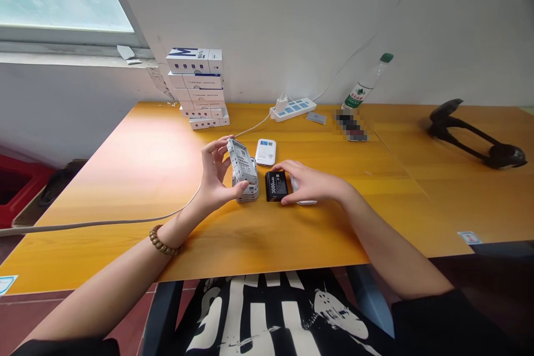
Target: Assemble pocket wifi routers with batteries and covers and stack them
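Note:
My left hand (219,175) grips a thin device shell (242,160) by its edges and holds it tilted. It has a printed label with a barcode on its face. Just below and behind it stands a stack of similar grey-white shells (249,194). My right hand (311,181) has thumb and fingers around opposite edges of a black battery (276,186) marked 3000mAh, which appears to lie on others. Partly hidden beneath that hand are white covers (307,202). A white device (266,152) lies flat behind the battery.
Several white boxes (204,94) are stacked at the back left. By the wall lie a white power strip (293,109) with a cable, a small grey packet (316,118) and a water bottle (367,83). A black stand (475,139) is at the right. A cable (104,223) crosses the left side.

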`<act>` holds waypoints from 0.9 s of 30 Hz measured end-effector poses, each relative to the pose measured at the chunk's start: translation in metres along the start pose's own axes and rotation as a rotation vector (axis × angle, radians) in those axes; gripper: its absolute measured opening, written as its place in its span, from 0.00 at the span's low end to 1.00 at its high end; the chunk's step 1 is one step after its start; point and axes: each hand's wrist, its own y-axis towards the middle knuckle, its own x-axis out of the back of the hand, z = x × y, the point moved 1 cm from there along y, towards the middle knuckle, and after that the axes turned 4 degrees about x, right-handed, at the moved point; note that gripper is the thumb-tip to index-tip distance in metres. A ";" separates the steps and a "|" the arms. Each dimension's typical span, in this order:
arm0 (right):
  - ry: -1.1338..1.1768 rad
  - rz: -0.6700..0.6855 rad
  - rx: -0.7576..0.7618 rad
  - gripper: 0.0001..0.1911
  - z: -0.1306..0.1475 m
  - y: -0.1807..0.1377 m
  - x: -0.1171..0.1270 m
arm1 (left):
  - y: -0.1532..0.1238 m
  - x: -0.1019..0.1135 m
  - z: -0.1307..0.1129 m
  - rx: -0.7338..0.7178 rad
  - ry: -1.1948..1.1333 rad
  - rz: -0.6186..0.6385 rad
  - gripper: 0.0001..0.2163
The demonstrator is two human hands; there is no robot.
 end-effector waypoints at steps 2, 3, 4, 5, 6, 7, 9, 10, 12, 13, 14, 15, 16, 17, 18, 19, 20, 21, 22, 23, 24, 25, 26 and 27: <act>-0.012 0.014 -0.005 0.38 0.003 0.000 -0.002 | 0.000 -0.001 0.000 -0.004 0.002 0.005 0.41; -0.015 0.011 -0.002 0.37 0.004 0.000 -0.003 | 0.000 -0.001 0.000 -0.004 -0.002 0.003 0.41; -0.016 0.009 0.003 0.36 0.005 0.001 -0.004 | 0.000 -0.001 0.000 -0.005 -0.011 -0.002 0.41; -0.018 0.008 0.006 0.35 0.006 0.001 -0.004 | 0.000 -0.002 0.000 -0.007 -0.021 -0.007 0.41; -0.021 0.007 0.007 0.35 0.007 0.002 -0.005 | 0.000 -0.002 -0.001 -0.009 -0.031 -0.011 0.41; -0.027 0.009 0.006 0.35 0.008 0.002 -0.005 | 0.000 -0.002 -0.001 -0.011 -0.035 -0.011 0.41; -0.045 0.020 -0.007 0.36 0.009 0.002 -0.004 | 0.000 -0.003 -0.002 -0.015 -0.027 -0.001 0.41; -0.056 0.028 -0.016 0.36 0.010 0.002 -0.004 | 0.000 -0.003 -0.003 -0.018 -0.019 0.005 0.40; -0.074 0.044 -0.030 0.36 0.011 0.001 -0.003 | 0.000 -0.003 -0.003 -0.023 -0.005 0.017 0.40; -0.080 0.047 -0.033 0.36 0.011 0.001 -0.003 | 0.000 -0.002 -0.003 -0.027 0.000 0.020 0.40; -0.085 0.048 -0.034 0.36 0.012 0.001 -0.003 | 0.000 -0.002 -0.003 -0.031 0.004 0.023 0.40; -0.089 0.049 -0.034 0.36 0.012 0.001 -0.003 | 0.000 -0.002 -0.003 -0.033 0.007 0.026 0.40; -0.093 0.049 -0.035 0.37 0.012 0.001 -0.003 | 0.000 -0.002 -0.003 -0.033 0.009 0.029 0.40; -0.096 0.049 -0.036 0.37 0.012 0.001 -0.004 | 0.000 -0.002 -0.002 -0.033 0.011 0.029 0.41; -0.098 0.050 -0.035 0.37 0.011 0.001 -0.004 | 0.000 -0.001 -0.002 -0.033 0.011 0.029 0.41; -0.099 0.049 -0.032 0.37 0.011 0.001 -0.004 | 0.000 -0.001 -0.002 -0.032 0.012 0.029 0.41; -0.100 0.047 -0.027 0.37 0.010 0.001 -0.005 | 0.000 -0.001 -0.002 -0.030 0.013 0.031 0.41; -0.099 0.044 -0.021 0.38 0.008 0.001 -0.005 | -0.001 -0.001 -0.002 -0.029 0.014 0.032 0.41; -0.098 0.041 -0.014 0.39 0.007 0.001 -0.005 | -0.001 -0.001 -0.002 -0.029 0.014 0.032 0.41; -0.097 0.039 -0.007 0.40 0.006 0.001 -0.005 | -0.001 -0.001 -0.002 -0.029 0.013 0.031 0.41; -0.095 0.037 -0.002 0.40 0.005 0.001 -0.006 | 0.000 -0.001 -0.002 -0.029 0.009 0.029 0.41; -0.094 0.037 0.003 0.40 0.004 0.001 -0.006 | 0.000 -0.001 -0.002 -0.028 0.005 0.027 0.41; -0.094 0.037 0.005 0.40 0.003 0.001 -0.006 | 0.000 -0.001 -0.002 -0.028 0.002 0.025 0.41; -0.094 0.035 0.007 0.40 0.003 0.000 -0.006 | 0.000 -0.001 -0.002 -0.028 0.000 0.025 0.41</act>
